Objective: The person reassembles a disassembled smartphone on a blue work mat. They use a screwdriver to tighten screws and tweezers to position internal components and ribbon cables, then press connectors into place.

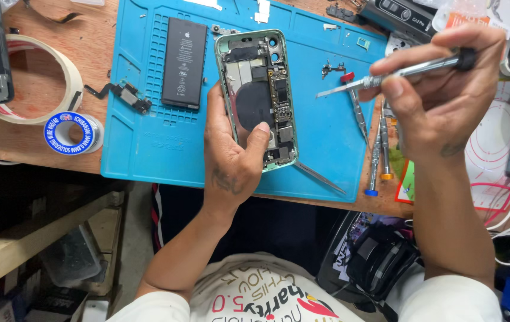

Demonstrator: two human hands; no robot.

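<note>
while left hand [231, 161] fingers grip one opened phone [258, 98] | right hand [439, 89] fingers hold one screwdriver [398, 73] | one battery [184, 62]

Bare blue mat [148, 149] is lying open just left of the opened phone [257, 98] (below the black battery [184, 62]). Right of the phone, a broad bare strip is showing too, though loose screwdrivers [380, 149] and a red-tipped tool [355, 101] are crowding its far edge. A thin metal pick [320, 177] is blocking the corner right below the phone.
</note>
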